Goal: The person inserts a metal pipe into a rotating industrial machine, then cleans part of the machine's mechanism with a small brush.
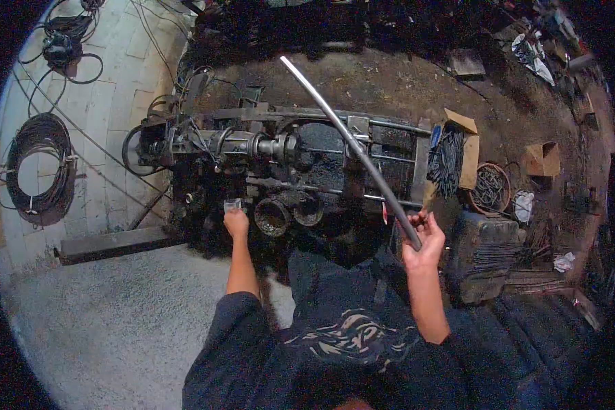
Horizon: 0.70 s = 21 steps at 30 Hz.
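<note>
Cradle the rod (359, 150) near its low end with the right hand (424, 251) loosely curled, balancing its slant over the machine (275, 148), while the left hand (236, 223) closes lightly on a clear piece (232, 204).

Dark shirt (253, 359), nearer the wearer than the right fingers (431, 223): pale lettering (369, 333), probably "CK"; surrounding print (329, 336) not legible.

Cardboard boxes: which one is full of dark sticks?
The bigger box, the one closer to the right hand. The smaller box sits farther off to the right.
</note>
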Motion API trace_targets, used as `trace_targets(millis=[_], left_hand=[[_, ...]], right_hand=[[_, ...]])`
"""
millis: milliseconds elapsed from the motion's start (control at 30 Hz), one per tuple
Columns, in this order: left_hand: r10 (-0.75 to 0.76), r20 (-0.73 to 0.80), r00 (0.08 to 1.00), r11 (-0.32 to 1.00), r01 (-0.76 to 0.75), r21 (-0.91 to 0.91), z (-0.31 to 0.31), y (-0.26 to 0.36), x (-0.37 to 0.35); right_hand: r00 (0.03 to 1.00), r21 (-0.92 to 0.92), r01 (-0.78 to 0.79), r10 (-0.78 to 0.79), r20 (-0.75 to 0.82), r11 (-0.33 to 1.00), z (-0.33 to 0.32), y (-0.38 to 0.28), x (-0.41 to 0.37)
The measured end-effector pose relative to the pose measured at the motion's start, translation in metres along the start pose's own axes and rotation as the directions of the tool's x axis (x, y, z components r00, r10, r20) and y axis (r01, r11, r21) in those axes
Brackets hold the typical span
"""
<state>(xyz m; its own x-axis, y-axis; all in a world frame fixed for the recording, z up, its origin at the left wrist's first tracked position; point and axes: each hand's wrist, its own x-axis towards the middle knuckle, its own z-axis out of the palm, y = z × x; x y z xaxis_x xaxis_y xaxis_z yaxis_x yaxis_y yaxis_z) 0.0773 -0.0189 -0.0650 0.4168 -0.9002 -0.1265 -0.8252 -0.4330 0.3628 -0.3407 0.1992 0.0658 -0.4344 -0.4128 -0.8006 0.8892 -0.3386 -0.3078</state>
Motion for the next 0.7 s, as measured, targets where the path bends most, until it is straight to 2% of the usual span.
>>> trace_targets(millis=[67, 133, 267, 400, 700], left_hand=[[-0.016, -0.014, 1.0, 0.999, 0.016, 0.04, -0.001, 0.005, -0.003], [0.037, -0.021, 0.999, 0.996, -0.036, 0.079, 0.0, 0.001, -0.001], [-0.028, -0.02, 0.999, 0.999, 0.029, 0.025, 0.018, -0.027, 0.015], [-0.036, 0.009, 0.999, 0.999, 0.036, 0.008, 0.004, -0.002, 0.005], [-0.063, 0.013, 0.998, 0.998, 0.063, 0.009, 0.002, -0.001, 0.005]], right_hand=[[0.998, -0.059, -0.059, 0.058, -0.019, 0.997, 0.004, 0.0, -0.003], [0.998, -0.067, -0.065, 0.064, -0.015, 0.996, 0.008, 0.0, -0.008], [0.997, -0.09, -0.077, 0.076, -0.007, 0.993, 0.009, -0.002, -0.007], [0.994, -0.132, -0.098, 0.092, -0.052, 0.986, 0.009, -0.003, -0.009], [0.99, -0.213, -0.119, 0.1, -0.098, 0.97, 0.015, -0.001, -0.015]])
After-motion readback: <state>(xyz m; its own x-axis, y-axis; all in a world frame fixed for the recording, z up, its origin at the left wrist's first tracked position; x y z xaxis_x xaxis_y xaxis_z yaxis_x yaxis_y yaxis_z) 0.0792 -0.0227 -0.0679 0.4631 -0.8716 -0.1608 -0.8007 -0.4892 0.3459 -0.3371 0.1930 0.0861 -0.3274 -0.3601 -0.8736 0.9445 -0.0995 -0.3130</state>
